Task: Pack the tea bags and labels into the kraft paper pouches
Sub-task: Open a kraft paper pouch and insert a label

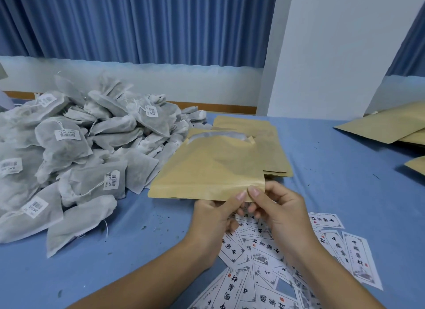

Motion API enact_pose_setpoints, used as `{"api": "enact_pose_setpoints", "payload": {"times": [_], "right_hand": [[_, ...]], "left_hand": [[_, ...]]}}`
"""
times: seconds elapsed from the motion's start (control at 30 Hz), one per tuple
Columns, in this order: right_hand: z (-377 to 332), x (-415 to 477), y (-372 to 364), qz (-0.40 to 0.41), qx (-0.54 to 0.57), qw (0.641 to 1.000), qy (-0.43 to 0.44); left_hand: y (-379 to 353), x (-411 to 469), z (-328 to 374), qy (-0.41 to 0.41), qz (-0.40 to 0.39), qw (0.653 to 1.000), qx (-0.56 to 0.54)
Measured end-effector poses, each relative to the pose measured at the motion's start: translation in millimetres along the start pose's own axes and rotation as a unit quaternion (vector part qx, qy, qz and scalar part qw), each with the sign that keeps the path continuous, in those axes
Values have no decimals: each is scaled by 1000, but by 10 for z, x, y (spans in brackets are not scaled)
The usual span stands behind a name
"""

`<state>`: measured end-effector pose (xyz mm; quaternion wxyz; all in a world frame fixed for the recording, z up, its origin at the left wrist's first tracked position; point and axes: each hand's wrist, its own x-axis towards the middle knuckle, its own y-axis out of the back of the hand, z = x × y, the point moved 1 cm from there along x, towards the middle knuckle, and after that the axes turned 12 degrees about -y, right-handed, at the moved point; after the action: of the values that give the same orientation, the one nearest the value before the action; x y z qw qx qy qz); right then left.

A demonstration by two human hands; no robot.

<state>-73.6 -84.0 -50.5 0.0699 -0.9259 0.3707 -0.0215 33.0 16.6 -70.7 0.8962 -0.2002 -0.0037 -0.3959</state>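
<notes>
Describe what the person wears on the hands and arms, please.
The left hand and right hand are bare: no gloves, rings, watch or bracelet show. Both forearms are uncovered to the picture's edge, so no sleeve is in view. The thumbnails are short and unpainted.

Blue cloth (322,170) is covering the whole table, and little dark crumbs (143,227) are lying scattered on it toward the near left. Pleated blue curtains (138,21) are hanging across the back, ending above a white wall band (138,78). A thin wooden strip (218,107) is running along under that band. A white pillar (333,44) is standing back right, with another bit of curtain (411,44) peeking out past it.
</notes>
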Motion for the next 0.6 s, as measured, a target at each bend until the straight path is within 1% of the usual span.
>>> {"api": "enact_pose_setpoints", "payload": {"times": [0.17, 0.43, 0.53, 0.6], "right_hand": [[12, -27, -36, 7, -15, 1000, 4], [55, -56, -84, 44, -15, 999, 20], [55, -60, -70, 45, -24, 998, 21], [36, -61, -62, 37, -27, 999, 20]], "left_hand": [[-2, 12, -25, 19, 36, 999, -20], [-12, 1, -7, 17, 46, 999, -14], [-23, 4, -17, 13, 60, 998, -17], [-36, 1, -23, 11, 56, 998, -19]]}}
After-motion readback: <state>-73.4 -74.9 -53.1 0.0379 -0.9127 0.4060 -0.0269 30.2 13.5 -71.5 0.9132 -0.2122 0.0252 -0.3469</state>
